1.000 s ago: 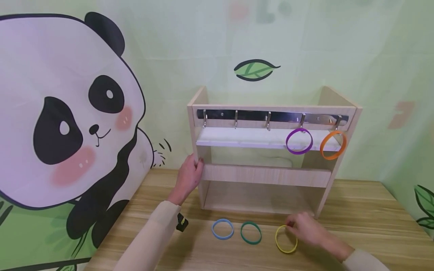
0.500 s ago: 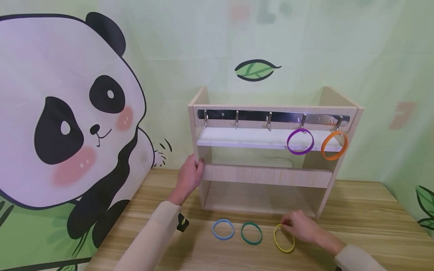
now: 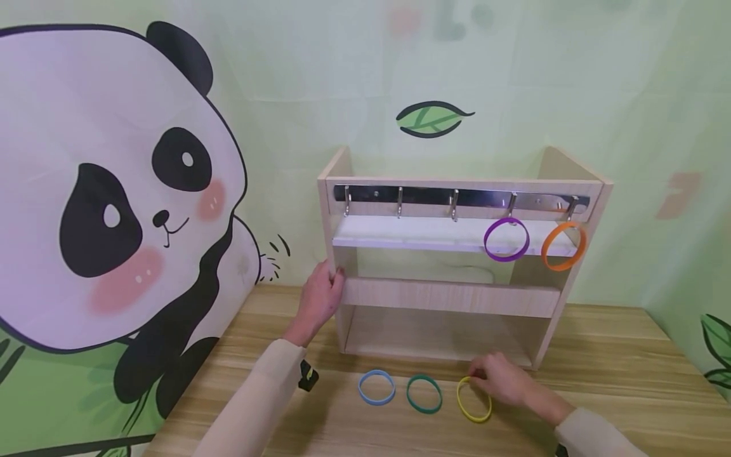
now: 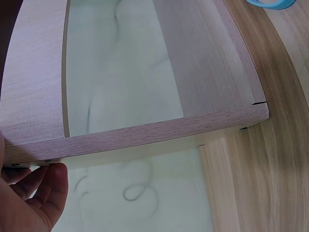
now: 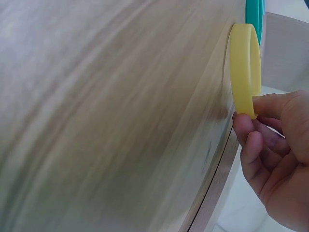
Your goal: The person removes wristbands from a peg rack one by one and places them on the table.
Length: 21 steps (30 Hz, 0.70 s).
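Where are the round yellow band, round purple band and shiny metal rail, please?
Round yellow band (image 5: 241, 70), right wrist view: outer face.
Round purple band (image 3: 505, 259), head view: lower curve.
Shiny metal rail (image 3: 480, 197), head view: bare middle stretch.

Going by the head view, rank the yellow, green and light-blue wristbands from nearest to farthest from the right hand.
1. Yellow wristband: pinched by the right hand, right end of the row.
2. Green wristband: middle of the row.
3. Light-blue wristband: left end of the row.
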### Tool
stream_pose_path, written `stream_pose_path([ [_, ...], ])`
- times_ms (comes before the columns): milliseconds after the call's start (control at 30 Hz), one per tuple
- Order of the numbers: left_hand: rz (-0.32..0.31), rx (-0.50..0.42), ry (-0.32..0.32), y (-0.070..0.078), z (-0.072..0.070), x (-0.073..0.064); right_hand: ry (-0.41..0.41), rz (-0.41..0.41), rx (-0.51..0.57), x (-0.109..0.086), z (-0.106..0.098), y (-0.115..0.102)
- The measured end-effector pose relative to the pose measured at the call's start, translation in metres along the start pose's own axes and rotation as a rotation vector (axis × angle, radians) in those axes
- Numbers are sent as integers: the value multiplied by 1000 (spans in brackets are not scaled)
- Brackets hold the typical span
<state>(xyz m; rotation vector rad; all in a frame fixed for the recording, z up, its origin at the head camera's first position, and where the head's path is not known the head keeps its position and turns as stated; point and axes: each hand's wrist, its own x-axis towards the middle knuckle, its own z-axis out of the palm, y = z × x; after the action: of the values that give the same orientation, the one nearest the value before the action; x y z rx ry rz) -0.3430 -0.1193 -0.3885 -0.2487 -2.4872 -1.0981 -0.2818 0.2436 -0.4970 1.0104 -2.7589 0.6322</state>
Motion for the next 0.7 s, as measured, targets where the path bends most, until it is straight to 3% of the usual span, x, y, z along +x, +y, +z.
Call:
stream_pose_path([
  [367, -1, 7, 4, 0, 1, 1, -10, 43, -4, 0, -3, -3],
  [700, 5, 10, 18, -1, 2, 1, 93, 55, -57, 2, -26, -21],
])
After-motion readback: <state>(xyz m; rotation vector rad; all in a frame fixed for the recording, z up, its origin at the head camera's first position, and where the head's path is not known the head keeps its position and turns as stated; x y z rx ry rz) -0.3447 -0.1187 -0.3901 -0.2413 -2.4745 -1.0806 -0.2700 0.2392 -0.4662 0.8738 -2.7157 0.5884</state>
